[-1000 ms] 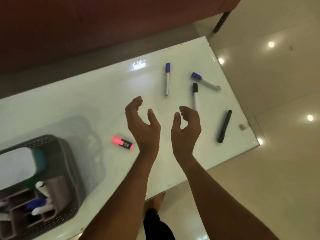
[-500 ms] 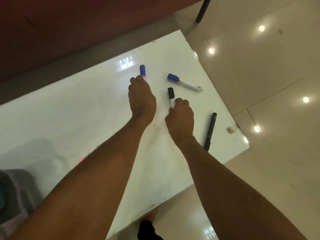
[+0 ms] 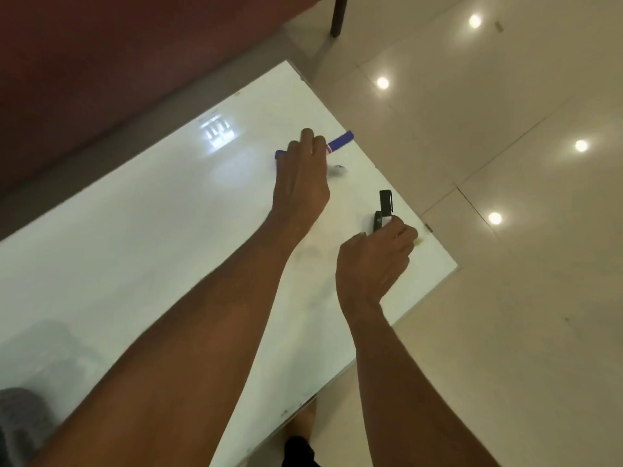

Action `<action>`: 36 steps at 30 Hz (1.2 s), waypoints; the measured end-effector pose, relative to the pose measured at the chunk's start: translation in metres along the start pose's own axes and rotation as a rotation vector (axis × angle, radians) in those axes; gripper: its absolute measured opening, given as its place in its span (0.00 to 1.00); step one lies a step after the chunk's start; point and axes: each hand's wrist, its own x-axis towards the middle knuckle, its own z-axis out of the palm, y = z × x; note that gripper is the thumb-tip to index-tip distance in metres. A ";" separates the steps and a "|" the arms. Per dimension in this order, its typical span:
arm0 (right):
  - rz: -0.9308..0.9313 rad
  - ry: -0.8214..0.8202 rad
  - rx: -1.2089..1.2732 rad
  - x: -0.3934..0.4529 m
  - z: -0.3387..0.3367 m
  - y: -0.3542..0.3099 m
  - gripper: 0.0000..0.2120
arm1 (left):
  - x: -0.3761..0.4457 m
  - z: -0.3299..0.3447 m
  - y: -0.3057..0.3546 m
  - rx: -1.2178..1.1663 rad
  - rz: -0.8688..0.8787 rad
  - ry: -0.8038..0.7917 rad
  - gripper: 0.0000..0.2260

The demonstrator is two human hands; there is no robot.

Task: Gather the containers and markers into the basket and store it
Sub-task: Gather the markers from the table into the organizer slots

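Note:
My left hand (image 3: 303,183) reaches over the far right part of the white table (image 3: 141,237) and grips a blue-capped marker (image 3: 340,143), whose cap juts out to the right. A second blue end (image 3: 279,154) shows at the hand's left side. Near the table's right edge, my right hand (image 3: 374,261) holds a black-capped white marker (image 3: 385,202) with its cap pointing up. A black marker (image 3: 377,224) is held against it. Only a corner of the dark grey basket (image 3: 20,419) shows, at the bottom left.
A small beige object (image 3: 420,241) lies at the table's right edge. A red-brown sofa (image 3: 101,62) runs behind the table, with a dark leg (image 3: 338,15) at its end. Glossy tiled floor (image 3: 505,298) lies to the right, and my foot (image 3: 300,429) is below the near edge.
Both hands have closed on markers and lifted them. My left hand went further right to the blue markers; my right hand went right and took up the black marker as well. The view swung right.

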 end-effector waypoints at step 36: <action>-0.350 -0.518 0.930 -0.367 -0.102 -0.142 0.07 | -0.359 -0.221 -0.188 -0.811 -0.675 0.674 0.01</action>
